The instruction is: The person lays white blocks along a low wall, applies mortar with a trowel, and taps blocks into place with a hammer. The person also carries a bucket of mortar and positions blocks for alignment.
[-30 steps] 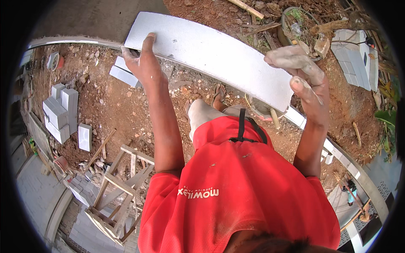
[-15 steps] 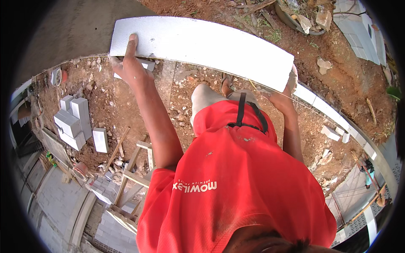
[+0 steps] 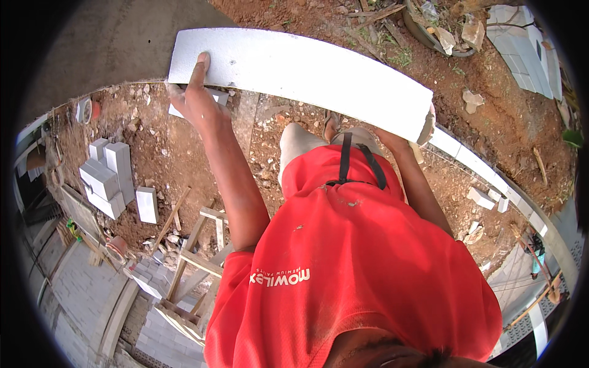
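Note:
A long white lightweight concrete block [image 3: 313, 76] spans the view ahead of me, its right end beside a row of white wall blocks [image 3: 446, 145]. My left hand [image 3: 201, 101] grips the block's left end, thumb flat on the broad face and fingers curled round the near edge. Grey-brown mortar [image 3: 428, 124] shows on the right end face. By the near edge, toward that end, is my right hand [image 3: 389, 140]; its fingers are hidden by the block, so their grip does not show.
Stacked white blocks [image 3: 108, 178] and a single block [image 3: 146, 205] stand on rubble-strewn soil at the left. Closer in is a wooden frame [image 3: 199, 260]. A debris-filled basin [image 3: 426, 30] sits beyond the block. Cut block pieces [image 3: 480, 197] lie at the right.
The long block has shifted slightly right, with my left hand still on it. My right hand has moved from the mortared end leftward, its fingers now behind the near edge.

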The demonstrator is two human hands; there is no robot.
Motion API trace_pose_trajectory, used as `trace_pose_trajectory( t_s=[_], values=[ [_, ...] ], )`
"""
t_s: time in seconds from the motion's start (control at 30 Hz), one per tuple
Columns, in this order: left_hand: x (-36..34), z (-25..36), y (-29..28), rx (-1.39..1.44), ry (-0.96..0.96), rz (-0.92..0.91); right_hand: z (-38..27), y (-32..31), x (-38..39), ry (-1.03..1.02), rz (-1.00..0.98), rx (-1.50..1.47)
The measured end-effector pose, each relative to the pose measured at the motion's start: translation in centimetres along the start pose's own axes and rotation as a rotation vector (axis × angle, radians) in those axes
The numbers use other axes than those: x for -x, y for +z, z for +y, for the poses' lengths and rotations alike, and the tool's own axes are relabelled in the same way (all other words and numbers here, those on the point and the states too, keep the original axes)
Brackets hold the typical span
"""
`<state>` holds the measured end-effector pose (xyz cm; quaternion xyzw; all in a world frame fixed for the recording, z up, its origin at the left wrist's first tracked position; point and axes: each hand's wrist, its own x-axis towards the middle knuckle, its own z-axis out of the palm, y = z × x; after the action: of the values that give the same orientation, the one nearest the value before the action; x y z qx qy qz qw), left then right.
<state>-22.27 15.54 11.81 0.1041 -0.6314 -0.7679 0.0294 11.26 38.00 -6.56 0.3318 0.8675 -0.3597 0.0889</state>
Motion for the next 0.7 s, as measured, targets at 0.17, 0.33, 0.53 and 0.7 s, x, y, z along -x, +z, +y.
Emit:
trace_pose_trajectory(
  t_s=[0.17,0.33,0.53,0.7],
  values=[
    [0.2,0.5,-0.2,0.01,-0.01,0.033,1.1,1.7,-0.2,-0.097,0.066,-0.108],
    [0.1,0.6,0.0,0.02,-0.035,-0.004,1.3,2.0,0.2,-0.097,0.097,-0.099],
    [-0.5,0.1,-0.8,-0.02,-0.035,-0.047,1.9,2.0,-0.1,-0.117,0.112,-0.093],
    [0.2,0.3,-0.5,-0.024,-0.015,0.012,2.8,2.3,-0.2,-0.132,0.117,-0.098]
  ],
)
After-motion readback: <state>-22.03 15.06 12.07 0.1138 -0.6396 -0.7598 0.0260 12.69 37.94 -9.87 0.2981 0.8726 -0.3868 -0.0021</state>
